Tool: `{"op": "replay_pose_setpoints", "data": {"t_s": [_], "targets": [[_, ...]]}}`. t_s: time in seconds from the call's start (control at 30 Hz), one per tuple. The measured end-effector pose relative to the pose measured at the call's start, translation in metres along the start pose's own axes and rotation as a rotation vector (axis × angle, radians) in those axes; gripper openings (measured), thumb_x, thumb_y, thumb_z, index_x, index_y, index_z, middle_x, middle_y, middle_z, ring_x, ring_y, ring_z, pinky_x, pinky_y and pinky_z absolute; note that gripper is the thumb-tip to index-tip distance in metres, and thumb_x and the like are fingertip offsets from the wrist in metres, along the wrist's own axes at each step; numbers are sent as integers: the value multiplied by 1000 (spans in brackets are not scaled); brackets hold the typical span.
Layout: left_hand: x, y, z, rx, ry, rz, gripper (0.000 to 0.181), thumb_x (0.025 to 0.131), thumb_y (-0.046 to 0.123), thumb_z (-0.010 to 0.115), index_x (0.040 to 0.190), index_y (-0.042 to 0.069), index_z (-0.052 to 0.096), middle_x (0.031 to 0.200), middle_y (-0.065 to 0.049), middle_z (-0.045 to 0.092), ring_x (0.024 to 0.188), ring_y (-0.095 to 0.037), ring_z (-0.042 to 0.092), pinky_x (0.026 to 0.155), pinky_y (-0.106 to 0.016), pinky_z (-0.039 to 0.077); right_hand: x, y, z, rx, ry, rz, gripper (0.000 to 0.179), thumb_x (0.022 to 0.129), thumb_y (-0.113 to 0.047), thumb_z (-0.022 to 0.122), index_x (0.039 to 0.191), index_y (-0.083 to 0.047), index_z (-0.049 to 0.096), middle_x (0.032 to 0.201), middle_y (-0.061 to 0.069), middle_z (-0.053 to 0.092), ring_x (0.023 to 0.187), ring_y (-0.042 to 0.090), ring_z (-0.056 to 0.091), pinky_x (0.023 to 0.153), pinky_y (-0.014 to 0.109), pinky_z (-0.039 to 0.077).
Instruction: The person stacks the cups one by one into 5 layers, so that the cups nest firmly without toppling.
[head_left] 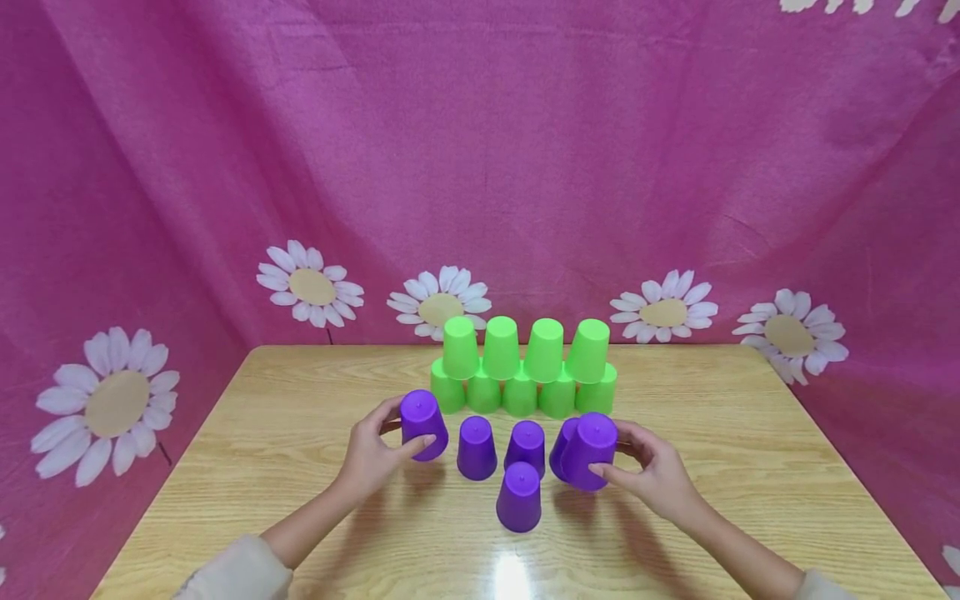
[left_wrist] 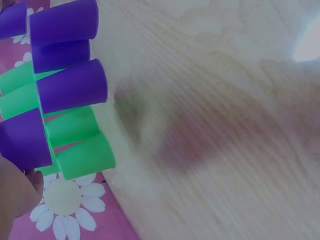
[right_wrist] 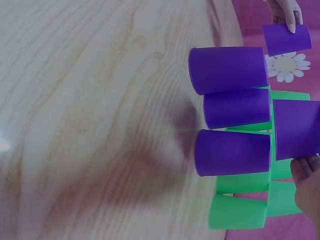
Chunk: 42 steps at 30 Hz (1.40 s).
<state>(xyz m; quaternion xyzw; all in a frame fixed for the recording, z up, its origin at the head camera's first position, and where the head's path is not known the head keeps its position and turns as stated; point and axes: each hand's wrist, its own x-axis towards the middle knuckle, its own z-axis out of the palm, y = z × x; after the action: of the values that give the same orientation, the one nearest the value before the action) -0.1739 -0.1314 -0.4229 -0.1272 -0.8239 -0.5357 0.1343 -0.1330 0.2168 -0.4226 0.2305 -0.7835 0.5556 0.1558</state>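
My left hand (head_left: 378,450) grips an upside-down purple cup (head_left: 422,425), thumb in front, raised over the table. On the other side my right hand (head_left: 651,471) holds another upside-down purple cup (head_left: 592,452), also raised, partly covering a purple cup (head_left: 558,450) behind it. Between the hands stand more upturned purple cups: one at left (head_left: 476,450), a middle one (head_left: 527,442), and a front one (head_left: 519,500) overlapping the middle one in view. In the right wrist view, fingers (right_wrist: 299,172) touch the held cup (right_wrist: 297,130). The left wrist view shows the left-hand cup (left_wrist: 22,140) at its edge.
Behind the purple cups, upturned green cups stand in a bottom row (head_left: 520,396), with a second green row (head_left: 501,348) stacked on it. The wooden table (head_left: 300,425) meets a pink curtain (head_left: 525,167) with white flowers at its back and sides.
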Motion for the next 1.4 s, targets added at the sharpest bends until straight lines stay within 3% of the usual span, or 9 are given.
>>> {"op": "replay_pose_setpoints", "data": {"t_s": [0.13,0.43,0.73,1.03,1.4], "targets": [[7,6,1,-13,-12,-27,53,69,6,80,117,2,59,107,-13,67,99,-26,62,87,-35,53,7,-1,-1,-1,7,-4,44,67,16,70,108,17,54,101,-26,61,91,-7,59,81,9,49],[23,24,2,-38,8,-22,52,71,8,79,118,0,58,110,-17,65,100,-30,62,88,-40,53,27,-9,2,-16,16,1,43,69,13,71,110,13,56,99,-25,61,91,-6,59,83,11,50],[35,36,0,-31,8,-43,54,72,10,78,120,0,56,113,-18,64,103,-31,61,90,-42,52,50,-20,1,11,82,-1,42,69,16,69,108,16,55,94,-25,62,89,-7,60,82,9,49],[46,46,8,-81,36,-21,55,73,10,78,122,1,55,113,-19,64,105,-31,60,91,-42,52,72,-27,-3,19,161,42,42,69,15,69,109,15,55,89,-24,62,85,-6,60,81,9,50],[59,60,17,-67,68,34,55,72,7,78,122,-2,55,111,-21,64,102,-33,61,88,-44,53,88,-25,8,24,160,52,43,70,12,70,110,15,55,89,-25,61,86,-7,59,80,10,51]]}}
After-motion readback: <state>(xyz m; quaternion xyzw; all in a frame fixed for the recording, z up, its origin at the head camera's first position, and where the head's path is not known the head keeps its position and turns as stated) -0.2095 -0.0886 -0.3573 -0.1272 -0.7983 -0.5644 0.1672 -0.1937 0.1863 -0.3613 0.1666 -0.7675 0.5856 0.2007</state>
